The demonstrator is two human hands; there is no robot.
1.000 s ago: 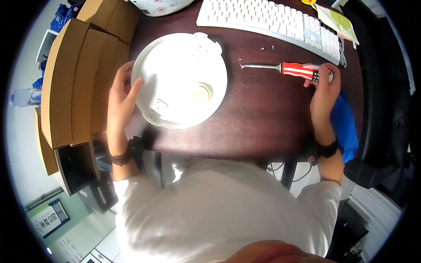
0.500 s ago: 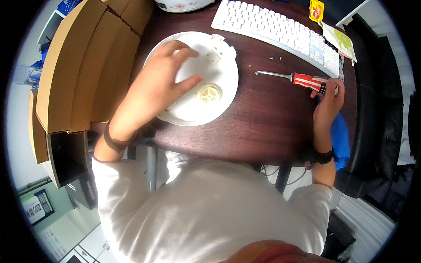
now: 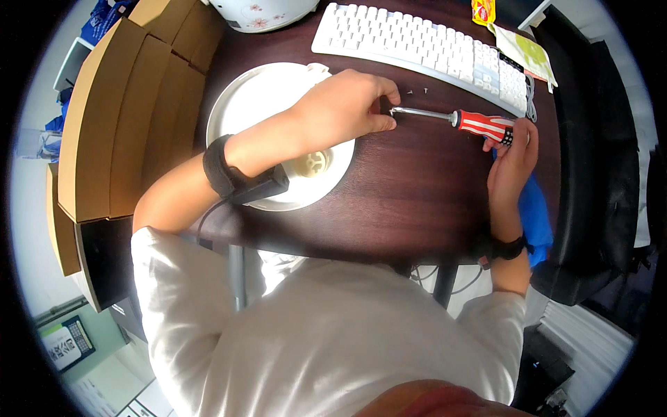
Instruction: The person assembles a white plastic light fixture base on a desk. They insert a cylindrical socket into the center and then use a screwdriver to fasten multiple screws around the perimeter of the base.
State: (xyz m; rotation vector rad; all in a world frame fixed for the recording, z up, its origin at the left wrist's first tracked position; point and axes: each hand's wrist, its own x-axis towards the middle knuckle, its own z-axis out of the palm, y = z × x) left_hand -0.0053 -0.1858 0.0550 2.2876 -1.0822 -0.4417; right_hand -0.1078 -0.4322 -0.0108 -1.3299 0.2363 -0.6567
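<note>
My right hand [image 3: 513,161] is wrapped round the red, white and dark-blue handle of a screwdriver [image 3: 479,126]. The metal shaft points left, and something small, perhaps a screw, shows at its tip. My left hand [image 3: 347,108] reaches across to that tip, thumb and forefinger curved and slightly apart on either side of it. Under my left forearm lies a round white plastic cover [image 3: 333,177] with a cream-coloured fitting [image 3: 315,164] inside; the arm hides part of it. A couple of tiny screws [image 3: 425,90] lie loose on the table beyond the shaft.
A white keyboard [image 3: 417,50] stretches across the back of the dark wooden table [image 3: 410,201]. Cardboard boxes [image 3: 104,125] stand along the left side. A white appliance with a flower print [image 3: 260,15] stands at the back. A yellow packet [image 3: 483,11] lies at the back right.
My left hand has moved right, from above the white cover to the screwdriver's tip. My right hand still holds the screwdriver. The view has shifted slightly.
</note>
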